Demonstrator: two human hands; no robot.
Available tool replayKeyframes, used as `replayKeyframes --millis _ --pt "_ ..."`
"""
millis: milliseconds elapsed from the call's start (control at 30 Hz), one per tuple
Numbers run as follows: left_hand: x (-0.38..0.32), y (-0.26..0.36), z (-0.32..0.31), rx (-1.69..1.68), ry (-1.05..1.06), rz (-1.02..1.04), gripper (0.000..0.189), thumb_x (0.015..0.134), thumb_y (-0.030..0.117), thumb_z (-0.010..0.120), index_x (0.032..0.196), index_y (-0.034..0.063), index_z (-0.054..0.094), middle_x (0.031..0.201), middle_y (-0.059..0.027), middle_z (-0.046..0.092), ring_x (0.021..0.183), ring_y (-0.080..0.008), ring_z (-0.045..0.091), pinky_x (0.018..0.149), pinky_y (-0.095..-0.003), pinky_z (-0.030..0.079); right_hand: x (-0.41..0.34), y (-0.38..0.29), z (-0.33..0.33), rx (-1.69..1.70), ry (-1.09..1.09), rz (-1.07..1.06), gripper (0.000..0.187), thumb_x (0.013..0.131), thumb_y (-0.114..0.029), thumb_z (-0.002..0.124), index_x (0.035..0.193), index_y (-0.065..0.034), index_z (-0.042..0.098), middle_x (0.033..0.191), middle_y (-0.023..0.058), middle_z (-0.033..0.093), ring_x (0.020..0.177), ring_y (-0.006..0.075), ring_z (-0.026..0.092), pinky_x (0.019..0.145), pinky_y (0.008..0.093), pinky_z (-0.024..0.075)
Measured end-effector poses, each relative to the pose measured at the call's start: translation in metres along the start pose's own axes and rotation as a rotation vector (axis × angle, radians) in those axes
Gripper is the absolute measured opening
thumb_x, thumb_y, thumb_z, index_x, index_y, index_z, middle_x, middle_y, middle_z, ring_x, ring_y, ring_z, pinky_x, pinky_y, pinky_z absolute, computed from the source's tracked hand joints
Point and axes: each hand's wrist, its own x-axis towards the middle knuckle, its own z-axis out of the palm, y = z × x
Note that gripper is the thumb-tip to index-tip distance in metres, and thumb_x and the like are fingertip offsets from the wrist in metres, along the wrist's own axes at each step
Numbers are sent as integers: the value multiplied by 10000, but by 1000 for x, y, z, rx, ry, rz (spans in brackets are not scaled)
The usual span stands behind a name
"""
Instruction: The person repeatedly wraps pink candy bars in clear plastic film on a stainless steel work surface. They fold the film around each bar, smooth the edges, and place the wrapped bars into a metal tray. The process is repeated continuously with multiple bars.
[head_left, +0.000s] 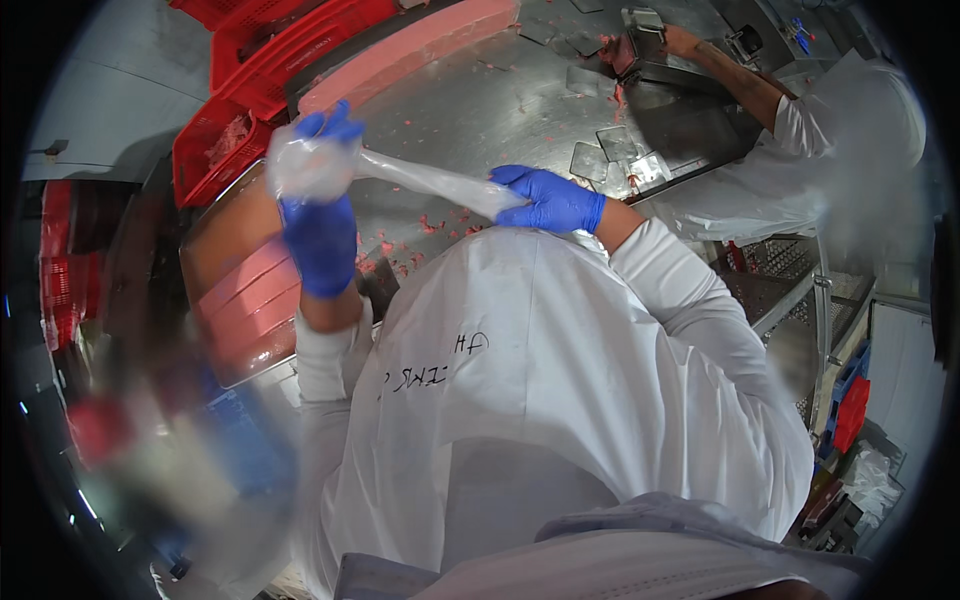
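My left hand (322, 217), in a blue glove, is raised at the left of the steel table. Whitish, blurred plastic film (315, 165) covers its palm, and its fingertips show above. From there the film runs twisted to my right hand (551, 199), also blue-gloved, whose fingers are closed on its end just above my white apron. Whether my left fingers grip the film or are inside it is hard to tell. Pink meat scraps (386, 247) lie on the steel table (450, 105) between my hands.
A long pink meat block (412, 52) lies along the table's far edge, beside red crates (292, 60). A tray of pink slabs (255, 300) stands at the left. Metal plates (589, 161) lie right of centre. A co-worker's hand (681, 41) holds a metal device (643, 34) at the upper right.
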Motion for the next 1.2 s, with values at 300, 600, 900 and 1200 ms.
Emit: replayKeyframes --millis 300,600,900,1200 --pt "-15 -57 77 -409 -238 -1037 414 1031 367 665 1123 -36 645 1087 -94 711 867 -169 661 789 -350 535 25 -27 23 818 -72 -118 756 982 -265 734 1617 -66 376 1473 130 575 1383 221 513 1213 381 350" --pt "-10 -55 79 300 -321 -393 535 791 196 848 1250 32 628 1066 -170 695 944 -273 697 838 -372 544 36 -13 25 -245 474 -230 388 787 -95 771 1162 -13 720 1116 122 733 1043 213 708 909 363 566" --pt "-17 -88 69 319 -420 -490 492 815 122 796 1281 70 646 1031 -162 733 839 -328 707 770 -412 569 27 -64 8 878 -66 82 570 880 -186 794 1372 20 592 1207 92 681 1136 158 639 986 339 517" --pt "31 -17 43 -489 -117 -542 184 996 96 697 1170 50 661 1053 -3 669 985 -106 645 892 -264 523 63 -158 -187 -455 830 -968 585 868 -279 786 1375 -55 600 1318 151 639 1199 299 627 1025 398 494"
